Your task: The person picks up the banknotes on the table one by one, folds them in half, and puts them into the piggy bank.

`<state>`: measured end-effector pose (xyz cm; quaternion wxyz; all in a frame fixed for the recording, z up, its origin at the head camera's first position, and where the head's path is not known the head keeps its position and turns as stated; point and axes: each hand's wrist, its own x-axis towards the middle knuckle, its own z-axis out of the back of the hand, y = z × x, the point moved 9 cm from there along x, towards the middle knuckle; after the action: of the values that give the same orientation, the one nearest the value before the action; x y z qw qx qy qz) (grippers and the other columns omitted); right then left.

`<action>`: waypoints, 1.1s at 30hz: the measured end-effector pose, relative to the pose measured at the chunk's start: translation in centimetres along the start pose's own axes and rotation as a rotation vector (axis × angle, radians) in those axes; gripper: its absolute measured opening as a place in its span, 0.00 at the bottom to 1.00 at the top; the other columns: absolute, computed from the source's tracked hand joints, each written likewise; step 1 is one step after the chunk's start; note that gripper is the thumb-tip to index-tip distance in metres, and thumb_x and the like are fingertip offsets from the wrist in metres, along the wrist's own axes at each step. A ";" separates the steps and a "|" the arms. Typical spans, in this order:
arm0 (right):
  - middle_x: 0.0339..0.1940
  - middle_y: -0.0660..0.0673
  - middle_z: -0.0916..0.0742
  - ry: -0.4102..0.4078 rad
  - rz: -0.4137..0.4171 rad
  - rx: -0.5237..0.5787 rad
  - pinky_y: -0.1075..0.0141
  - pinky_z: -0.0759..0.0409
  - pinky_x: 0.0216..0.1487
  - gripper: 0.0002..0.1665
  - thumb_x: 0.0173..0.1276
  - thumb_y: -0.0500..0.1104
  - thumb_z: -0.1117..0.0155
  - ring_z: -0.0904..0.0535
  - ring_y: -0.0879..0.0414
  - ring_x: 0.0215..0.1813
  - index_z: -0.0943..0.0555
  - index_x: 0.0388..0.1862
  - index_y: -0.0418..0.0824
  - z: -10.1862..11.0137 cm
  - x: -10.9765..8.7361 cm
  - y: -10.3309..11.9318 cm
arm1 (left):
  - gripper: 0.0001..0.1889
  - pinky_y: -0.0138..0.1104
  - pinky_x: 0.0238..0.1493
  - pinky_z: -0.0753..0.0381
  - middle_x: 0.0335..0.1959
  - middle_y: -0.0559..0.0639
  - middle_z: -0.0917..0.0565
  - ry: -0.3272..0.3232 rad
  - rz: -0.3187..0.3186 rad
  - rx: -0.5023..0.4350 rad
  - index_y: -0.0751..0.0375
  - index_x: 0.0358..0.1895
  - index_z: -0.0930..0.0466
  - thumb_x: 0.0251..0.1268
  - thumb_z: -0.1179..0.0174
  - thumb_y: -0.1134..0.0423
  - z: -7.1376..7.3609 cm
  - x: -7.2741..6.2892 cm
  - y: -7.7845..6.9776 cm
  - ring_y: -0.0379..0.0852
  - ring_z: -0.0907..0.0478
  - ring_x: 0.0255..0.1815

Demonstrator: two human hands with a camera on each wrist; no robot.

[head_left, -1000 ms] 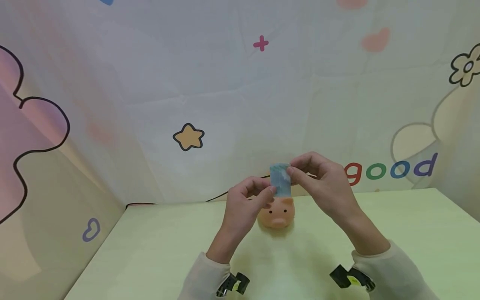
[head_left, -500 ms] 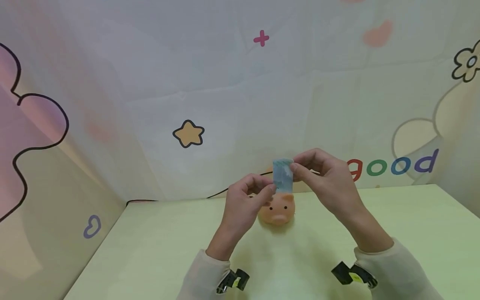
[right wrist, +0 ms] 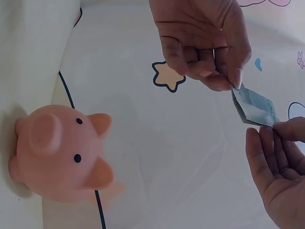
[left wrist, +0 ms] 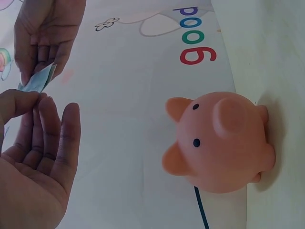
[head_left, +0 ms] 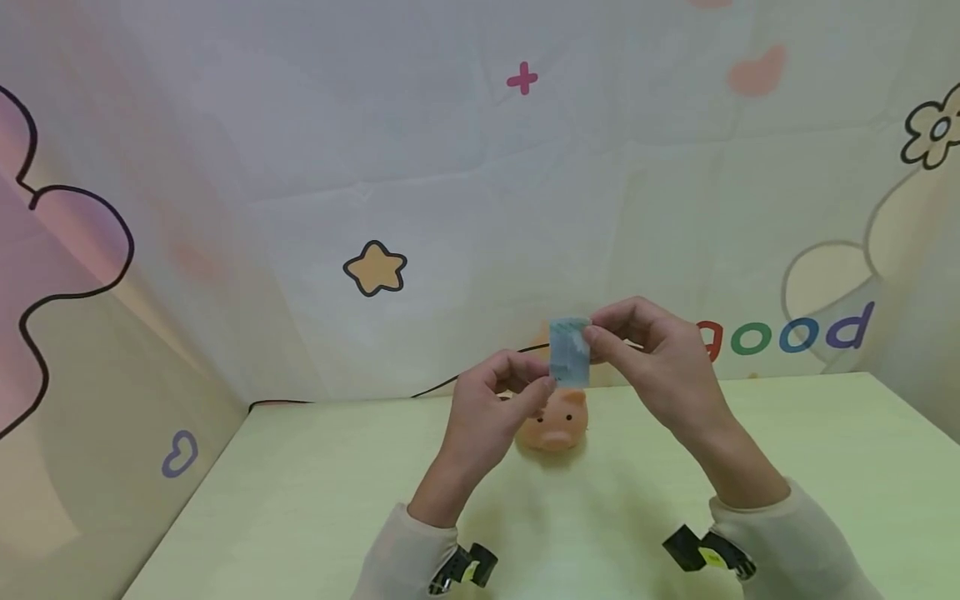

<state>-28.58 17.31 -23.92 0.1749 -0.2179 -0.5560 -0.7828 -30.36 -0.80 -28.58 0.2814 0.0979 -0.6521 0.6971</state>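
A folded blue-green banknote (head_left: 570, 353) is held upright between both hands, above and just behind the piggy bank in the head view. My left hand (head_left: 493, 408) pinches its lower left corner between thumb and fingertips. At the upper right edge, my right hand (head_left: 660, 367) pinches it with thumb and forefinger. Seen from the left wrist, the banknote (left wrist: 39, 81) shows layered folds. A pink-orange piggy bank (left wrist: 224, 143) with black eyes and a round snout stands upright on the table, apart from both hands. Left fingers partly cover it in the head view.
The pale yellow-green table (head_left: 300, 492) runs back to a printed cloth backdrop (head_left: 442, 208) with a star, hearts and the word "good". Black camera mounts (head_left: 465, 568) sit on both sleeves.
Both hands stay on the banknote, which has shifted slightly to the right and up relative to the piggy bank. The piggy bank stays in place.
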 end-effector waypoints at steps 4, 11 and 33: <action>0.44 0.41 0.11 -0.001 -0.005 -0.004 0.68 0.14 0.50 0.12 0.77 0.41 0.29 0.09 0.55 0.41 0.16 0.53 0.35 0.2 -0.1 -0.1 | 0.06 0.41 0.37 0.10 0.38 0.54 0.15 -0.001 0.007 0.006 0.67 0.47 0.13 0.72 0.32 0.68 -0.2 -0.1 -0.2 0.51 0.19 0.31; 0.44 0.41 0.10 -0.008 -0.015 -0.020 0.69 0.15 0.52 0.12 0.78 0.41 0.30 0.09 0.55 0.42 0.16 0.53 0.35 0.4 -0.2 -0.3 | 0.07 0.41 0.39 0.10 0.39 0.53 0.15 0.004 0.012 0.020 0.65 0.49 0.13 0.74 0.32 0.67 -0.1 -0.2 -0.4 0.45 0.20 0.33; 0.44 0.40 0.10 -0.038 0.043 0.002 0.71 0.17 0.55 0.10 0.76 0.37 0.29 0.10 0.57 0.43 0.16 0.51 0.33 0.2 -0.4 0.3 | 0.07 0.39 0.43 0.12 0.35 0.51 0.15 0.012 -0.020 0.004 0.65 0.45 0.13 0.75 0.34 0.64 -0.4 -0.2 -0.8 0.45 0.18 0.36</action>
<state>-28.06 17.42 -23.83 0.1813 -0.2444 -0.5553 -0.7740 -29.68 -0.49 -28.04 0.2920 0.1009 -0.6481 0.6961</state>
